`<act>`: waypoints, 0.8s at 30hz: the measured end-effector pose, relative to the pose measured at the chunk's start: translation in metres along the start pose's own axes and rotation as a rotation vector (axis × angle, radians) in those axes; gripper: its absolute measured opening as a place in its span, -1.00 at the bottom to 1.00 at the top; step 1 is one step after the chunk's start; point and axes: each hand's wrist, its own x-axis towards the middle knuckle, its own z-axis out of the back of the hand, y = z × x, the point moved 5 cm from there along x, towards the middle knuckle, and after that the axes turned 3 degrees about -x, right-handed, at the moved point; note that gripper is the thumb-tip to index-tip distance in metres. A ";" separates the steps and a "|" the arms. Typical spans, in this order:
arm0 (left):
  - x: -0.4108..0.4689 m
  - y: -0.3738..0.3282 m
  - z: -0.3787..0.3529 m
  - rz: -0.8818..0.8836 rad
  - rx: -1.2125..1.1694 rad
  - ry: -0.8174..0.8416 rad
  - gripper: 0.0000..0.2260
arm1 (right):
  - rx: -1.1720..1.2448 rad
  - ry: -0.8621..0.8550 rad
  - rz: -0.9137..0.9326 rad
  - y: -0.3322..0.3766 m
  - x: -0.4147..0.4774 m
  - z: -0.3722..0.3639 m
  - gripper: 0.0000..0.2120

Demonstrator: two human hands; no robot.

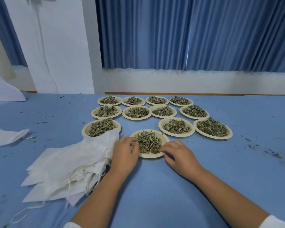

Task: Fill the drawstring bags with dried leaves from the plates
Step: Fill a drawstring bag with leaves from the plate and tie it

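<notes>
Dried leaves (pixel 148 141): gathering on nearest plate (pixel 150 155), left fingers (pixel 134 145) curling into heap, right fingers (pixel 163 149) pinching a leaf (pixel 154 151), bag stack (pixel 69 168) lying beside left hand (pixel 124 155).

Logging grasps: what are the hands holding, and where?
At the near plate, left hand and right hand curl over opposite rims, touching leaves; grip cannot be told.

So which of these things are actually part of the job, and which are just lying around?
In the job: left hand, right hand, near plate, dried leaves, other filled plates, stack of drawstring bags, lone bag.
Just lying about: blue curtains, white cloth at the far left, leaf crumbs on the table.
</notes>
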 end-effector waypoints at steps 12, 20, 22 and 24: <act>0.000 0.001 -0.001 0.035 -0.034 0.013 -0.78 | 0.106 0.004 -0.034 -0.012 -0.047 0.017 -0.63; -0.001 -0.009 -0.003 0.050 -0.024 -0.019 -0.72 | 0.161 -0.155 -0.101 0.018 0.015 0.032 -0.79; -0.002 -0.009 -0.003 0.054 -0.023 -0.002 -0.71 | 0.197 -0.101 -0.073 0.042 0.046 0.028 -0.81; -0.003 -0.009 -0.003 0.044 -0.035 0.016 -0.74 | 0.231 0.036 -0.068 0.065 0.076 0.018 -0.84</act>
